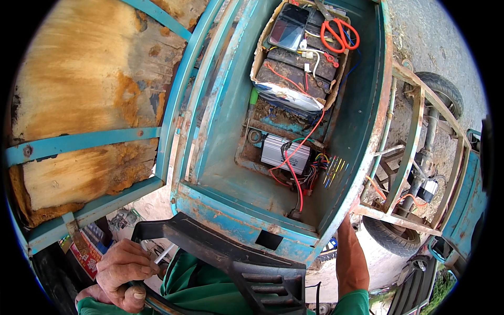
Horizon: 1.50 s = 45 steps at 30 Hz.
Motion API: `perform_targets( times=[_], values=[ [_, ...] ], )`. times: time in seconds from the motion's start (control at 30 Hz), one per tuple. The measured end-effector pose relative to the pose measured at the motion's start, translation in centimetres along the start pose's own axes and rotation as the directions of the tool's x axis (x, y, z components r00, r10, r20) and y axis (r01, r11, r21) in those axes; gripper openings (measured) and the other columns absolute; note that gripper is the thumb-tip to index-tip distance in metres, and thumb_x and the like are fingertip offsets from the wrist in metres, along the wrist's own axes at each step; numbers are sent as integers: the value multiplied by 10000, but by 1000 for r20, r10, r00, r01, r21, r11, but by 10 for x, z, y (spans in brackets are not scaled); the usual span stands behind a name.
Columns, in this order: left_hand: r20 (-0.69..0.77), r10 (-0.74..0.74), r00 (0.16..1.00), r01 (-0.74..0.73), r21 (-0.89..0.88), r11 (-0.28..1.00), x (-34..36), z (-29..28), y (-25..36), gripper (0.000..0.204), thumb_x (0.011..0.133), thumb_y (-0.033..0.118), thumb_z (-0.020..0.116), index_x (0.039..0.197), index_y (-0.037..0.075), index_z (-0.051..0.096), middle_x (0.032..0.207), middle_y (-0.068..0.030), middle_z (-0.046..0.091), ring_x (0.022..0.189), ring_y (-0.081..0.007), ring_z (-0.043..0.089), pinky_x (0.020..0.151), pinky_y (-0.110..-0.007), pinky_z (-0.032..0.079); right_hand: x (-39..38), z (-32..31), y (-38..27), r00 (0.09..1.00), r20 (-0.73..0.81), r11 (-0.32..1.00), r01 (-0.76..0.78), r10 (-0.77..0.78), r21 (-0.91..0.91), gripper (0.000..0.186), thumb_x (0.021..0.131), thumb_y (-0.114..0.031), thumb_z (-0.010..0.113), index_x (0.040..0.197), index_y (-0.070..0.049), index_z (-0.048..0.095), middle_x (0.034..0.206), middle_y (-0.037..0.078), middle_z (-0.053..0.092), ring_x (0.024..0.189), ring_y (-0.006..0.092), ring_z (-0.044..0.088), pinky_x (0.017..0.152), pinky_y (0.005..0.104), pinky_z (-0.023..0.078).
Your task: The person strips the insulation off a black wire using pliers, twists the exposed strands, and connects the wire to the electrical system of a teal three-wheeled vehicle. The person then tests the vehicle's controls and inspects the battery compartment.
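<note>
My left hand [122, 270] is closed round the edge of a curved black plastic panel [210, 239], at the lower left. A thin white stick [164, 253], cigarette-like, pokes out by its fingers. The panel has slots at its right end and lies across the front of an open teal metal box [236, 210]. My right forearm [350, 257] reaches up along the box's right outer side. The right hand's fingers are hidden by the box and frame. Inside the box sit a finned silver controller [285, 154] with many coloured wires and a red cable [298, 189].
Batteries [289, 73] fill a worn carton at the box's far end, with a phone [289, 26] and orange-handled scissors [340, 35] on top. A stained, teal-framed lid or seat base [84, 100] stands at left. At right are a rusty frame [415, 152], axle and tyres [391, 236].
</note>
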<state>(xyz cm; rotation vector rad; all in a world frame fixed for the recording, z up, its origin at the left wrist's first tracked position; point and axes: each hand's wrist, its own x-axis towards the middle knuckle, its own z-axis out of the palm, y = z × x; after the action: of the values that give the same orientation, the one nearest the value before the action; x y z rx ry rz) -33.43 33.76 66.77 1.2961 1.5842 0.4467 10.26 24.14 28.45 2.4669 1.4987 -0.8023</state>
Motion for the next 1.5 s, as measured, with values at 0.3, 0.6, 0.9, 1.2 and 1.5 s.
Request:
perform_targets(
  times=[0.3, 0.6, 0.9, 1.2, 1.5],
  values=[
    [-32, 3, 999, -2, 17, 1000, -1, 0, -3, 234, 871, 261, 706, 923, 42, 642, 769, -126, 646, 671, -253, 608, 662, -378, 491, -3, 1, 7, 997, -26, 997, 72, -72, 13, 357, 846, -385, 605, 1053, -98, 562, 859, 179, 687, 819, 390, 664, 713, 482, 504],
    [-112, -38, 993, 42, 33, 999, -1, 10, 3, 108, 855, 124, 684, 876, 28, 639, 754, -129, 640, 647, -243, 596, 648, -376, 494, 2, 9, 15, 999, 49, 1000, 15, -14, -18, 373, 853, -418, 595, 1078, -121, 580, 897, 171, 695, 848, 382, 669, 731, 482, 507],
    [-116, -41, 992, 44, 20, 999, -1, 10, 4, 107, 856, 119, 684, 875, 22, 642, 757, -128, 631, 641, -240, 586, 634, -376, 489, 3, 16, 32, 994, 99, 999, 41, -41, -4, 388, 855, -435, 590, 1087, -124, 578, 902, 179, 693, 847, 390, 666, 726, 485, 505],
    [-147, -37, 988, 42, 31, 999, -3, 13, 4, 98, 857, 110, 679, 874, 20, 644, 754, -124, 623, 637, -238, 579, 628, -371, 486, 5, 17, 33, 989, 147, 999, -29, 34, -34, 356, 866, -396, 584, 1095, -124, 581, 909, 172, 695, 850, 383, 668, 729, 480, 507],
    [-99, -22, 995, 28, 55, 998, -1, 7, 5, 83, 850, 94, 681, 866, 26, 637, 750, -127, 629, 637, -234, 580, 640, -373, 490, 4, 12, 25, 990, 140, 998, -4, 14, -71, 359, 867, -390, 587, 1101, -118, 569, 911, 169, 695, 852, 378, 668, 733, 478, 507]
  ],
)
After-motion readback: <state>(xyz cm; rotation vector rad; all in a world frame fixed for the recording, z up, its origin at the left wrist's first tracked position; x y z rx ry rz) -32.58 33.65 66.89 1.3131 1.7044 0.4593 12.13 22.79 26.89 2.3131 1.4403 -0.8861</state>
